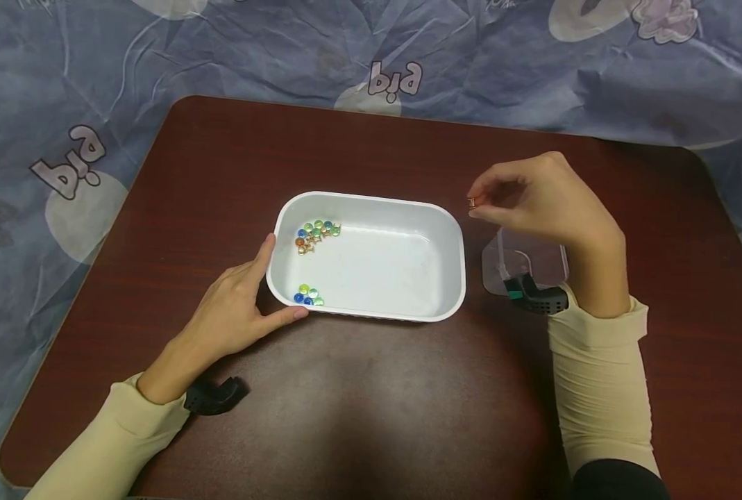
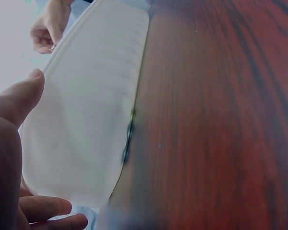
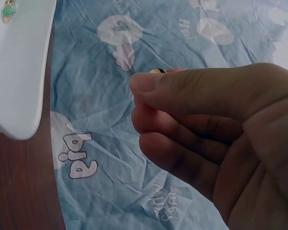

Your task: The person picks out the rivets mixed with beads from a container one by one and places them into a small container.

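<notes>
A white tray (image 1: 383, 312) stands mid-table with glass beads (image 1: 316, 232) and small gold pieces (image 1: 309, 244) at its upper left. Several more beads (image 1: 308, 301) lie in its lower left corner. My left hand (image 1: 230, 309) rests against the tray's left end, thumb on the near rim and fingers on the left rim; the left wrist view shows the hand (image 2: 9, 139) at the tray wall (image 2: 81, 100). To the right of the tray and above the table, my right hand (image 1: 539, 198) pinches a small gold piece (image 1: 472, 203) between thumb and fingertips, mostly hidden in the right wrist view.
A clear plastic container (image 1: 492, 267) stands right of the tray, partly under my right hand and wrist. The brown table (image 1: 371, 389) has a patterned blue cloth (image 1: 252, 55) beyond its far edge. Black wrist devices are on both arms.
</notes>
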Motion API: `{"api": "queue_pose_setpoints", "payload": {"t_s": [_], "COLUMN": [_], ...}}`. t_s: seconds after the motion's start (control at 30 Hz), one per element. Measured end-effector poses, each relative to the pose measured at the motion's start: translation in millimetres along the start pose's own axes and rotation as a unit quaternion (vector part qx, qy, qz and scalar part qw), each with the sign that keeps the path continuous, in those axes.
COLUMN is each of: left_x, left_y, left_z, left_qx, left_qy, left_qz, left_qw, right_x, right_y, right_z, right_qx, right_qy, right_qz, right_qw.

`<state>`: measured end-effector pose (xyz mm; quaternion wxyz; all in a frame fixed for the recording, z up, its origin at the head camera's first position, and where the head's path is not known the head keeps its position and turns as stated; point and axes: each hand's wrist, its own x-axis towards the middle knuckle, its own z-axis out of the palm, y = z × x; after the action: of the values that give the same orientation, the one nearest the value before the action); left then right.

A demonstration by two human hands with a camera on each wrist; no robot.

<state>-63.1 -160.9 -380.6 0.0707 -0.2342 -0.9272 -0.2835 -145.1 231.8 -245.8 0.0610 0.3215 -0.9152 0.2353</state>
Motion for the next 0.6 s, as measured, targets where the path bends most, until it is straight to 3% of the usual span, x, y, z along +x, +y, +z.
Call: {"api": "queue_pose_setpoints", "payload": {"t_s": [0.3,0.6], "left_x": [0.0,-0.1], "left_y": [-0.5,-0.9], "left_z": [0.3,0.5], "left_qx": [-0.004,-0.004], "left_qy": [0.002,0.002], "left_qz": [0.003,0.004], "left_qw": [1.0000,1.0000], "right_x": [-12.7,-23.6], "right_y": [3,10], "right_z": [-11,-21], "right_qx": [0.004,-0.002], "right_qy": [0.023,0.054], "right_qz": [0.050,0.056], "right_qw": [0.9985,0.9970]}}
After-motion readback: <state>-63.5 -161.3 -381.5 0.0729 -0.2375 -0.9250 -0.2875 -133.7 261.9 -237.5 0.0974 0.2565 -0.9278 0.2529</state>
